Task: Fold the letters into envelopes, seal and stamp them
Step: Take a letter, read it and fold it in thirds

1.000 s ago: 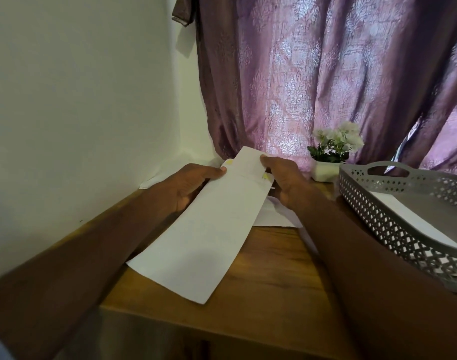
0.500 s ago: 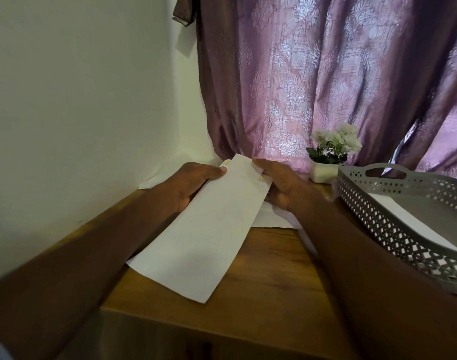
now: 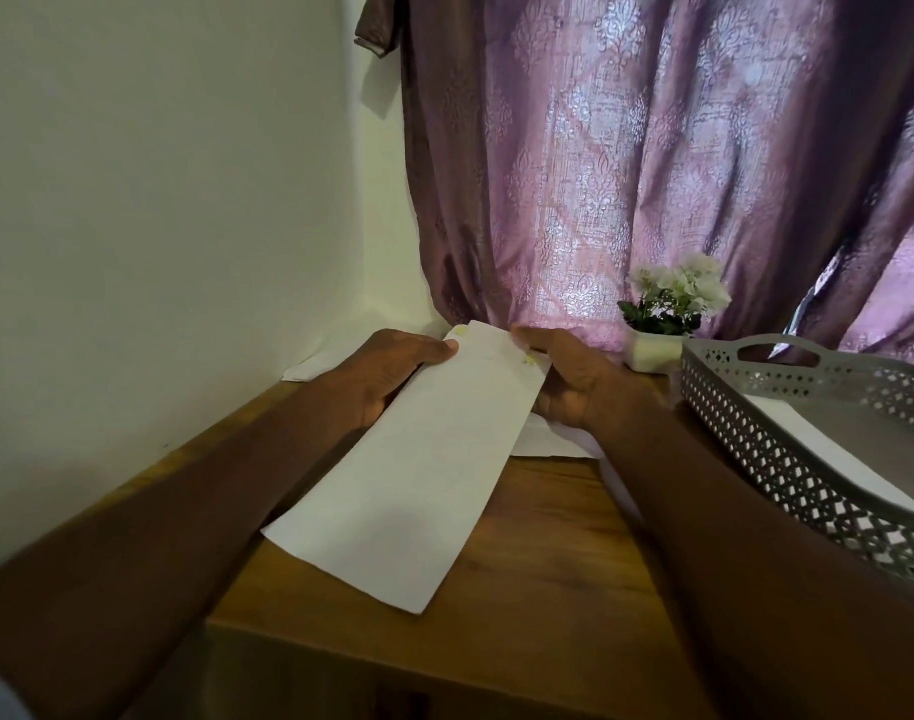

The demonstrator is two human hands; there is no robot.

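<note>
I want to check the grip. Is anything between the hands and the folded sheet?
Nothing visible. The left hand and the right hand both pinch the far end of the sheet directly, one at each side edge.

My wooden table (image 3: 538, 553) carries white papers (image 3: 548, 441), a grey lattice tray (image 3: 787, 449) and a small potted flower (image 3: 662, 324).
</note>
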